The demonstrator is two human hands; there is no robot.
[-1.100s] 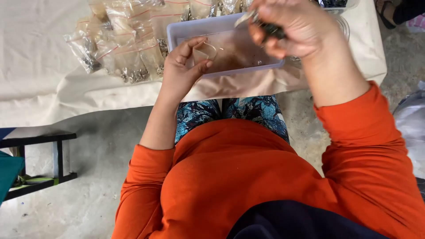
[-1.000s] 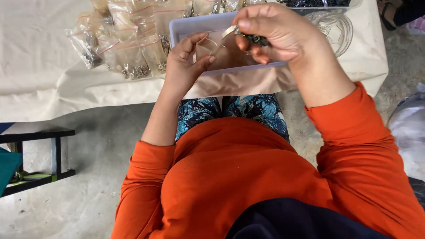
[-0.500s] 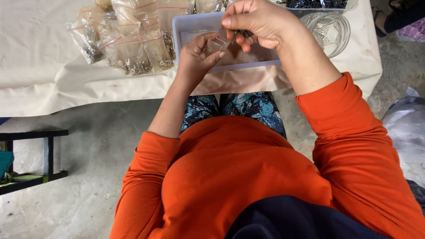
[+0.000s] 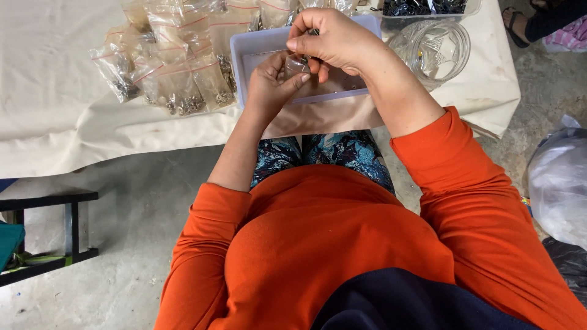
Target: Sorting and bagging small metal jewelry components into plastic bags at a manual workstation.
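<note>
My left hand (image 4: pixel 273 80) holds a small clear plastic bag (image 4: pixel 296 63) over a pale lilac tray (image 4: pixel 244 58) on the cloth-covered table. My right hand (image 4: pixel 329 38) is pinched shut on small dark metal pieces at the bag's mouth, just above the left fingers. The bag and the pieces are mostly hidden by both hands. Several filled clear bags (image 4: pixel 177 67) with red seal lines lie left of the tray.
A clear glass jar (image 4: pixel 435 47) lies right of the tray, and a container of dark metal parts (image 4: pixel 422 7) sits behind it. A white cloth (image 4: pixel 55 104) covers the table. A black frame (image 4: pixel 55 250) stands on the concrete floor at left. A plastic sack (image 4: pixel 559 183) is at right.
My right hand has moved left from the tray's right end to meet the left hand, bringing small metal pieces to the bag. The left hand has risen slightly with the bag.
</note>
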